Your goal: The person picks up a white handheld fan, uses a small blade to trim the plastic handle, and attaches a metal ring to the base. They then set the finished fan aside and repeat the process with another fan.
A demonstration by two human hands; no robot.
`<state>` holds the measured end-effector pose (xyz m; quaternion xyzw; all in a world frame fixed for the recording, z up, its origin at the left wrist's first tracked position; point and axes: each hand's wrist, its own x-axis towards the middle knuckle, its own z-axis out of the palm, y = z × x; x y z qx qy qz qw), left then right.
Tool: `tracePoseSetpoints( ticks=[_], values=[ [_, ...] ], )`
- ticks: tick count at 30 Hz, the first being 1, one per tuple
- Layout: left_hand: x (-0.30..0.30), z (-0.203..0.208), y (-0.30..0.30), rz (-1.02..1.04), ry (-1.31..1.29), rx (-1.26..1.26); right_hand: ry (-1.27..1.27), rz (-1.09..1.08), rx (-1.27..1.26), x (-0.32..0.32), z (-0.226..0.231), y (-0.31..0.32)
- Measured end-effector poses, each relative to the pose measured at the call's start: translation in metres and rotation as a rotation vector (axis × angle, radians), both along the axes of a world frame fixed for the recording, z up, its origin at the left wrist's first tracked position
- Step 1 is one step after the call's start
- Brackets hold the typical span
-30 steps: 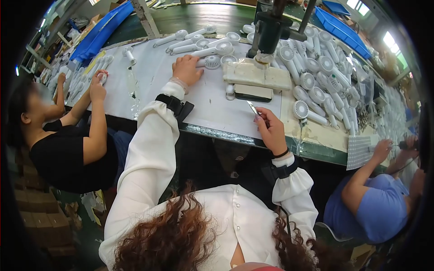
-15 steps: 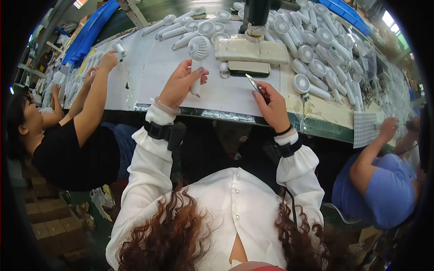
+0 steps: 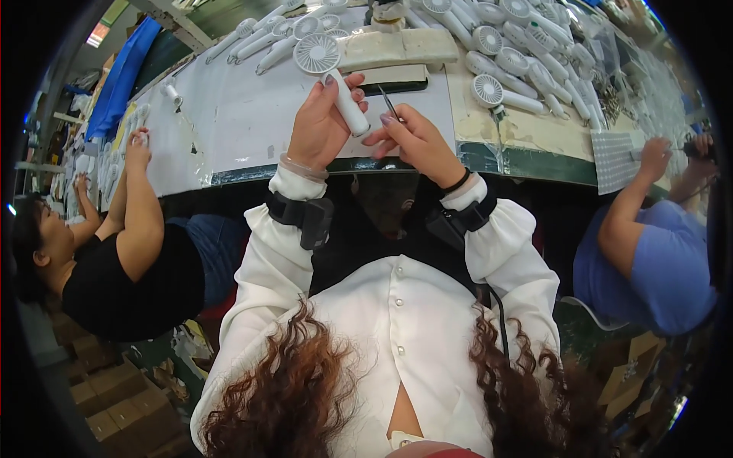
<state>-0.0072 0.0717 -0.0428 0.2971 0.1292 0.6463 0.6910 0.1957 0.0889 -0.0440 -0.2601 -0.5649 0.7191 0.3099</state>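
A white handheld fan (image 3: 350, 105) lies in my left hand (image 3: 311, 128), whose fingers and thumb wrap its handle. The round grille faces up and away from me, and the handle's end slants toward my right hand (image 3: 421, 146). Between the thumb and fingers of that hand is a slim pointed metal tool (image 3: 385, 98), its tip pointing away from me; whether it is a knife or tweezers I cannot make out. My right fingertips are close to the handle's end. Just beyond both hands is a flat dark-edged pad (image 3: 405, 81).
Many white fans (image 3: 527, 61) are heaped at the right, and several more (image 3: 267, 49) lie at the back left. A cream padded block (image 3: 397, 47) stands behind the pad. Co-workers sit at my left (image 3: 130, 275) and right (image 3: 649, 252). The table's dark edge (image 3: 252, 174) runs before me.
The fan has turned: its slotted flat face now shows, and its handle slants toward my right hand. My right hand has moved left, near the handle's end. The whole view has shifted slightly.
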Motion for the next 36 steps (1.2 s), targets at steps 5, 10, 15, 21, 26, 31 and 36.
tracePoseSetpoints(
  ticks=[5,10,15,21,26,31,36],
  values=[
    [0.015,0.004,-0.002,0.207,0.184,-0.051,0.034,-0.086,0.014,-0.009,-0.004,0.008],
    [0.021,-0.015,-0.002,0.33,0.648,0.081,-0.188,-0.246,0.287,0.004,-0.019,0.023],
    [0.024,-0.013,-0.006,0.417,1.018,0.224,-0.353,-0.369,0.303,0.02,-0.012,0.032],
    [0.038,-0.005,-0.002,0.437,1.258,0.238,-0.188,-0.436,0.288,0.026,-0.025,0.03],
    [0.036,-0.006,-0.004,0.433,1.229,0.248,-0.128,-0.453,0.281,0.029,-0.027,0.028],
    [0.037,0.0,-0.008,0.375,1.223,0.225,-0.144,-0.45,0.315,0.029,-0.026,0.027],
    [0.034,-0.008,-0.008,0.381,1.202,0.237,-0.17,-0.442,0.339,0.028,-0.025,0.026]
  ],
)
